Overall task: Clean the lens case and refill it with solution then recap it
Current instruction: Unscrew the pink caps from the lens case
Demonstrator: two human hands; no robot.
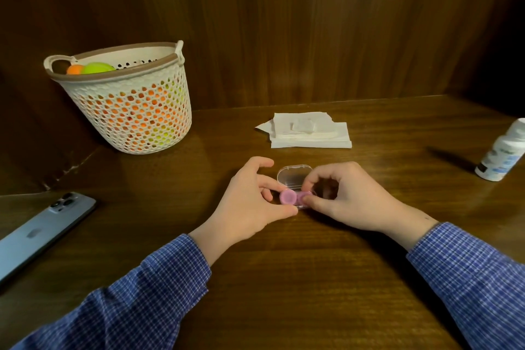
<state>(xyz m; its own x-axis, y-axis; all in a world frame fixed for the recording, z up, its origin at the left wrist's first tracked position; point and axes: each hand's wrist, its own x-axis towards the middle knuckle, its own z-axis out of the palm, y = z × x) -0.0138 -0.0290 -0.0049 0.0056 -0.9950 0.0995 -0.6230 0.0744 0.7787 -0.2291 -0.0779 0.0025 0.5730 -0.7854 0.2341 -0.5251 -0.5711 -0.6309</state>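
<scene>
A small clear plastic box with its lid (294, 175) flipped open lies on the wooden table, holding a pink lens case (290, 197) with two round caps. My left hand (252, 202) pinches the box's left end between thumb and forefinger. My right hand (343, 193) pinches the right pink cap (305, 195) with thumb and forefinger. A white solution bottle (501, 152) stands at the far right of the table. A stack of white tissues (308, 131) lies behind the case.
A white perforated basket (127, 105) with orange and green balls stands at the back left. A grey-blue phone (37, 233) lies face down at the left edge. Dark wooden walls enclose the table at the back and left.
</scene>
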